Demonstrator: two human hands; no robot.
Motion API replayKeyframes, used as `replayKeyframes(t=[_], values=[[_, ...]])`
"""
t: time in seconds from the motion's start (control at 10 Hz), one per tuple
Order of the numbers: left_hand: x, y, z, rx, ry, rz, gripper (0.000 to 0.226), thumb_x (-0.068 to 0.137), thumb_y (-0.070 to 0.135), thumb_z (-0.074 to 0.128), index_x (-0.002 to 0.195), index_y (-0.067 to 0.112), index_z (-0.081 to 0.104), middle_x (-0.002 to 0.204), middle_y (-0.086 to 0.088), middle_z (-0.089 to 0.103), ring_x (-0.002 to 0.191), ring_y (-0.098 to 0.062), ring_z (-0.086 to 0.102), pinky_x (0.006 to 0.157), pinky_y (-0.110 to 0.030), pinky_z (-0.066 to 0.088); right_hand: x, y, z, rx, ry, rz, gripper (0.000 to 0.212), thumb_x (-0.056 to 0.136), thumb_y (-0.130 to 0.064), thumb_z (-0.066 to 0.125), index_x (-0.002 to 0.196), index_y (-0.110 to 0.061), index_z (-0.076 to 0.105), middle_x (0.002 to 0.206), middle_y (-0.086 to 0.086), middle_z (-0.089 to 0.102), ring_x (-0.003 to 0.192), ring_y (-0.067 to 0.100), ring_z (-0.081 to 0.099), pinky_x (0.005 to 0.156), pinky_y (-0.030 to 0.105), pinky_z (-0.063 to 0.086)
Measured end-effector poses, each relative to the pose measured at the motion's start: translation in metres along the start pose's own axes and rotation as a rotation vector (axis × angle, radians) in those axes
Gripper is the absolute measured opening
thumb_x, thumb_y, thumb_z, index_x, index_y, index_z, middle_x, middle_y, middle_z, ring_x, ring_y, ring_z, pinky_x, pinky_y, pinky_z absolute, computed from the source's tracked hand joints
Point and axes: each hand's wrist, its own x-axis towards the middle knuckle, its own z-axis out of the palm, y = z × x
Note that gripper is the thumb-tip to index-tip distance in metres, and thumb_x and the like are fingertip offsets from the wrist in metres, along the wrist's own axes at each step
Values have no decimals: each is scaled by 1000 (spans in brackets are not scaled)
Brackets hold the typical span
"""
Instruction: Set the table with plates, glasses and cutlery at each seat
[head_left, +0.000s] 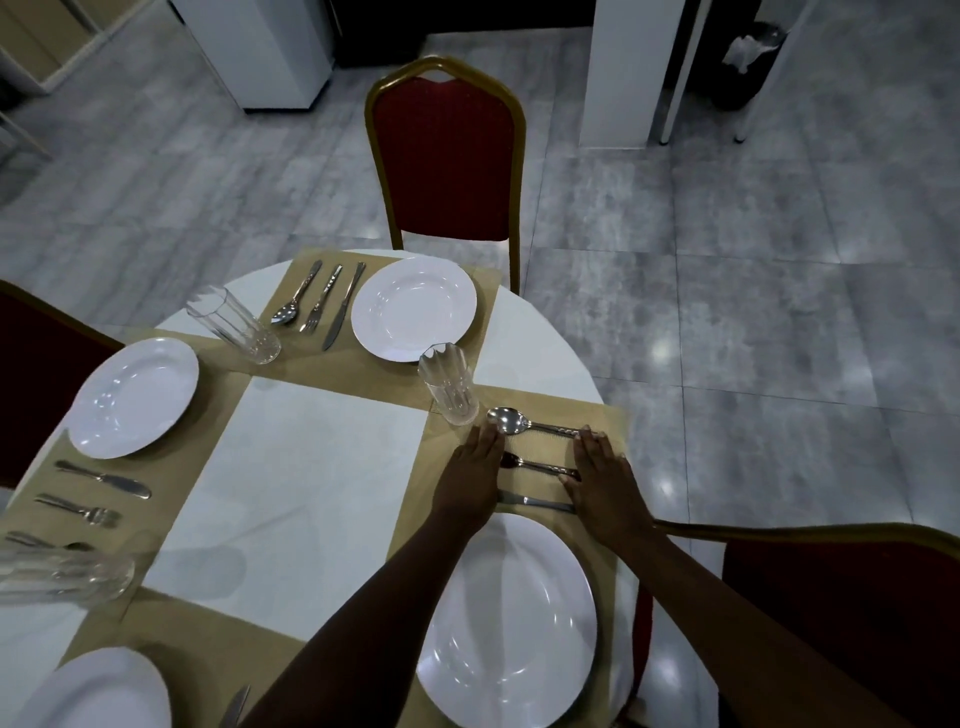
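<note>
Cutlery in hand: spoon (511, 420), fork (540, 466) and knife (535, 502) lie side by side on the right-seat placemat (608, 415), between the glass (451, 385) and the plate (506, 618).
Left hand (475, 475): flat and open, fingers extended, pressed against the bowl-and-tine ends of the three pieces; grips nothing.
Right hand (605, 480): flat and open too, against the handle ends (the two palms bracket the set, likely squaring it up).
Right seat: plate, glass, cutlery all present; only the alignment looks unfinished.
Far seat: far plate (414, 307), far cutlery (322, 304) and far glass (234, 325) laid by the red chair (447, 156); looks done.
Left seat: left plate (134, 397), left cutlery (93, 501) and left glass (62, 574) down; looks done.
Near seat: near plate (98, 691) at the frame's bottom edge, a knife tip beside it; the rest is out of view, cannot tell.
Progress: judged nearly complete, three seats of four on the tabletop (306, 488) visibly dressed.
</note>
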Motion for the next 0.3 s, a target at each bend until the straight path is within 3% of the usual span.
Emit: replayKeyframes(t=[0.1,0.3], values=[[-15,1,-6,-1,-33,-38,61,94,12,43,150,6,19,160,-10,15,149,-29,7,120,-37,16,-2,-3,-4,27,2,-15,62,99,-40,34,150,-12,14,160,6,9,148,23,5,116,42,16],[-65,-6,-42,-109,44,-135,52,101,25,36,148,6,25,158,-9,23,148,-26,14,118,-31,16,-11,-23,-16,92,90,-71,58,92,-41,38,131,0,48,139,21,48,131,38,42,101,49,40]])
